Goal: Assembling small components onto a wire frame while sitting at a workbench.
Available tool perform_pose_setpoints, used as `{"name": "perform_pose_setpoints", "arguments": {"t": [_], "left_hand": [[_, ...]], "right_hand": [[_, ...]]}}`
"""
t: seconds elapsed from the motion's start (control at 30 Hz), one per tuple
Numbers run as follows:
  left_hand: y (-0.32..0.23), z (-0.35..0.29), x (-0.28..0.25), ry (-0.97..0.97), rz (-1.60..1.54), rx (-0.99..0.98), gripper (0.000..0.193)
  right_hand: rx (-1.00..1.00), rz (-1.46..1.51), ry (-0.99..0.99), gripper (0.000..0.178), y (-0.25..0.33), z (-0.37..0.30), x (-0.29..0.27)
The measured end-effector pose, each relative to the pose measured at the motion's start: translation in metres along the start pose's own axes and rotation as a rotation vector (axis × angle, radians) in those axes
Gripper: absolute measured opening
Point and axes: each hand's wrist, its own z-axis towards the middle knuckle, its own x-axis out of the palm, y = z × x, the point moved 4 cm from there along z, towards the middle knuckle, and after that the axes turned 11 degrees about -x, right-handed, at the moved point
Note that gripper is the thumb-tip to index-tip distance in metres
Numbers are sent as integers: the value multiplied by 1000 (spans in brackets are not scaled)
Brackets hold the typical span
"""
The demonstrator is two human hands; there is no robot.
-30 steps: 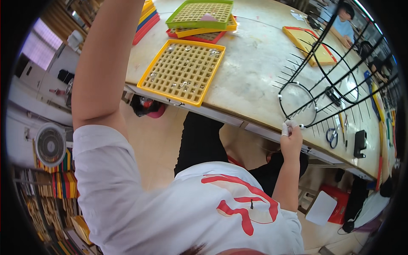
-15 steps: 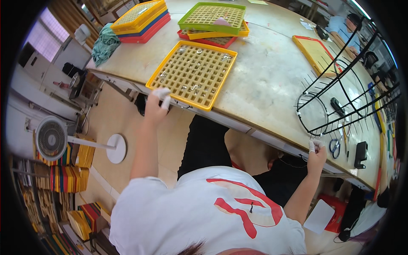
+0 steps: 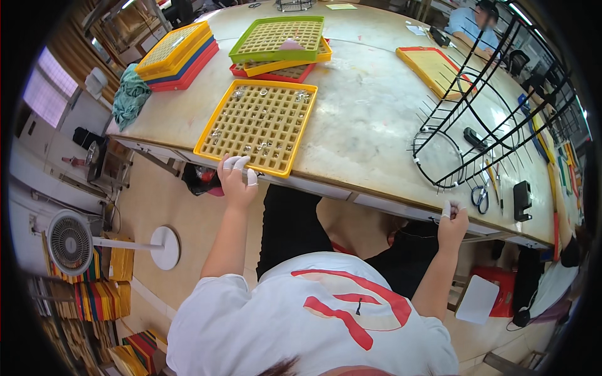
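My left hand [image 3: 237,182], with white covers on several fingertips, is at the near edge of a yellow tray [image 3: 291,141]. Its fingers are apart and reach to the rim; whether they press on it I cannot tell. The tray is divided into many small square cells, and some hold small shiny metal pieces. Over the table's front edge, my right hand [image 3: 453,227] has its covered fingertips pinched together; anything between them is too small to make out. Just beyond it, a black wire rack [image 3: 467,153] with thin prongs lies on its side.
Behind the tray are stacked trays topped by a green one [image 3: 276,55], and another stack [image 3: 179,66] beside a teal cloth [image 3: 130,97]. Scissors [image 3: 480,199] and a black tape dispenser [image 3: 522,200] lie at the right. A red-and-yellow tray [image 3: 421,72] and a person [image 3: 467,22] are farther back.
My view has shifted. My left hand's fingers have spread and come to the tray's near edge. My right hand has drawn away from the wire rack, toward me, still pinched.
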Motion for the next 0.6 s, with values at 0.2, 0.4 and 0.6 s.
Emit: {"name": "perform_pose_setpoints", "arguments": {"t": [0.2, 0.4, 0.6], "left_hand": [[-2, 0, -3, 23, -28, -28, 30], [-7, 3, -5, 16, -63, -8, 33], [-29, 23, -15, -22, -51, -68, 31]], "right_hand": [[-118, 224, 197, 6, 47, -20, 8], [140, 497, 285, 6, 11, -65, 55], [149, 512, 294, 2, -7, -65, 56]]}}
